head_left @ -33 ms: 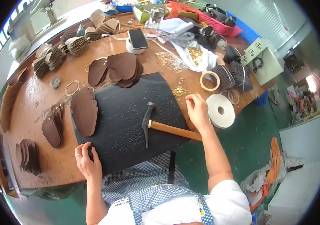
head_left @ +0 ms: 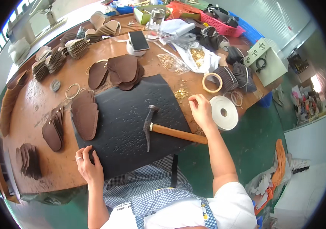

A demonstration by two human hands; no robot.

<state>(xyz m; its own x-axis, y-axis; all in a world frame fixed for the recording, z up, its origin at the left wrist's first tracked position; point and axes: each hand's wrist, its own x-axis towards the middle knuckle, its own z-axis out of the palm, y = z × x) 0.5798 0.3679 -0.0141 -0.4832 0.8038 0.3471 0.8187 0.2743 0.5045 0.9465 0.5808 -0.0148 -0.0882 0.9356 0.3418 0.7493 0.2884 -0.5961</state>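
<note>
At the centre of the frame, a hammer (head_left: 170, 131) lies on a black mat (head_left: 121, 152) on the desk (head_left: 29, 114). Lower left of centre, the left hand (head_left: 89, 166) rests on the mat's edge, thumb and fingers apart. Right of centre, the right hand (head_left: 200, 111) has its fingertips together near gold studs (head_left: 180, 93); I cannot tell whether they pinch anything.
</note>
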